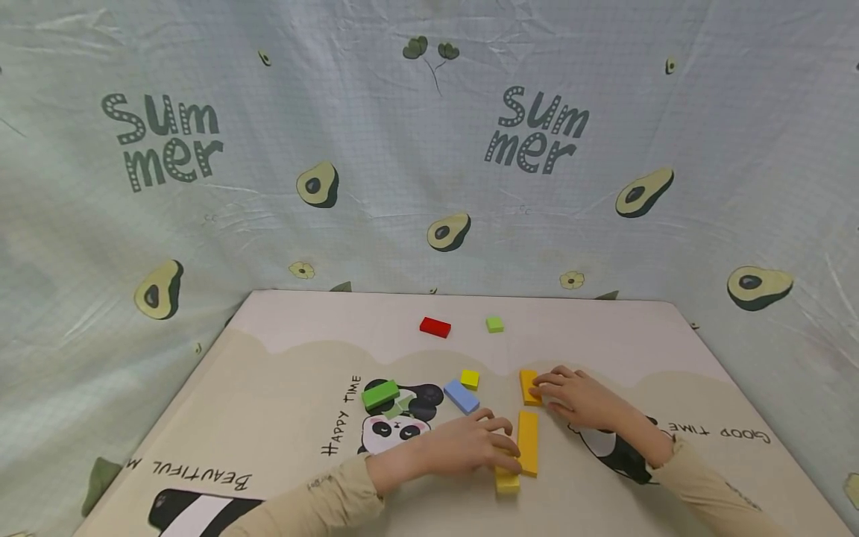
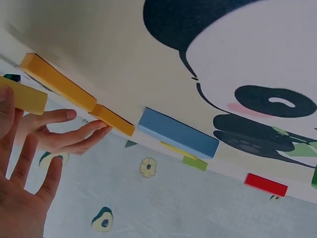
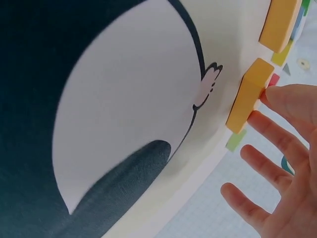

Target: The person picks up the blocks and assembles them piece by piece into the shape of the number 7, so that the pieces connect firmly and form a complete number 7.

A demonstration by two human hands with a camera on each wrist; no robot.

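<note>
My left hand (image 1: pixel 463 446) grips a yellow block (image 1: pixel 508 481), its fingers over the far end. In the left wrist view the thumb lies across that yellow block (image 2: pixel 29 96), and the other fingers spread away from it. Right beside it on the table lies a long orange block (image 1: pixel 527 444). Beyond that is a shorter orange block (image 1: pixel 529 386), with the fingertips of my right hand (image 1: pixel 584 399) at its right side. The right wrist view shows the fingers rather straight and spread, fingertips right at the shorter orange block (image 3: pixel 247 94).
Left of the orange blocks lie a blue block (image 1: pixel 461 396), a small yellow block (image 1: pixel 470 380) and a green block (image 1: pixel 380 394). Farther back are a red block (image 1: pixel 435 327) and a small light green block (image 1: pixel 494 324). A printed curtain (image 1: pixel 376 134) hangs behind the table.
</note>
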